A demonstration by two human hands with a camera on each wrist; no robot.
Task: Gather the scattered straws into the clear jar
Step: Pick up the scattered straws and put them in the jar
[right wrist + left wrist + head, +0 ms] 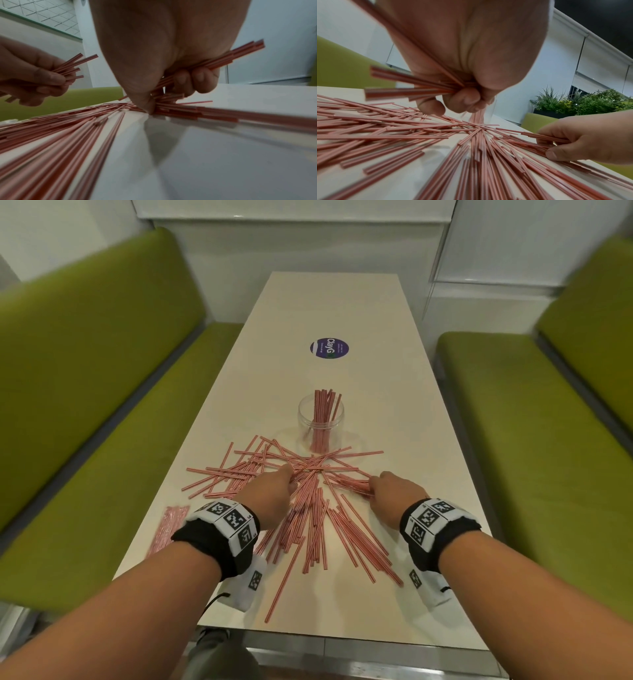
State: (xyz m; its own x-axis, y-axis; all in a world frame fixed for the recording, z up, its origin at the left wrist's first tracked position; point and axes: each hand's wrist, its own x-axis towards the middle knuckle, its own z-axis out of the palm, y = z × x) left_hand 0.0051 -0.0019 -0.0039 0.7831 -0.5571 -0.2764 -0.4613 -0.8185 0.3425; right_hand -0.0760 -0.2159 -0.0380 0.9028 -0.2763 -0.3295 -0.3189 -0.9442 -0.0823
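My left hand (pixel 274 491) and my right hand (pixel 394 489) each clenched a small bunch of straws (pixel 308 508) over the pile near the surface's (pixel 394 371) near edge. The clear jar (pixel 320 422), toward the middle, held only some; most were left.

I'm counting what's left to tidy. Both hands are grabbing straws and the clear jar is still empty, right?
Not quite. The clear jar already holds a bunch of straws standing upright, as the head view shows. The rest is right: the left hand and the right hand each grip straws from the pile.
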